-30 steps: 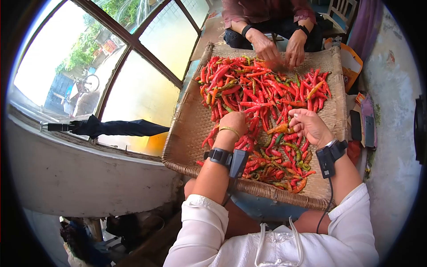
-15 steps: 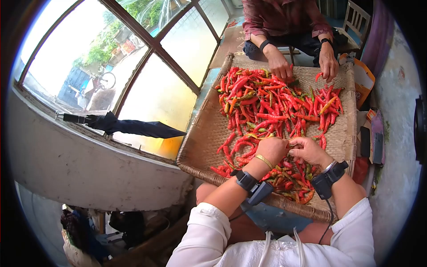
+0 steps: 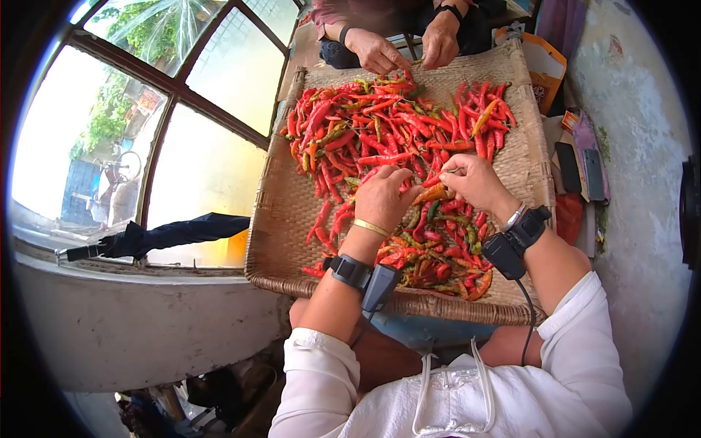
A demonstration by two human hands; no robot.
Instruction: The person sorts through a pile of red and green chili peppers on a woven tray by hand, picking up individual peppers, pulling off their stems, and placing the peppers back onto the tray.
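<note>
Head view: left hand (image 3: 383, 197) and right hand (image 3: 476, 182) pinch the orange chili (image 3: 432, 194) between them over the tray (image 3: 288, 215).

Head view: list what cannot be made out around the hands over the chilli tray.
All head view:
Left hand: fingertips curled under, hidden by its own back.
Orange chilli: ends covered by that hand and the right hand; grip unclear.
Other person: cut by top edge.
Dark flat items beside the tray: too small.
</note>
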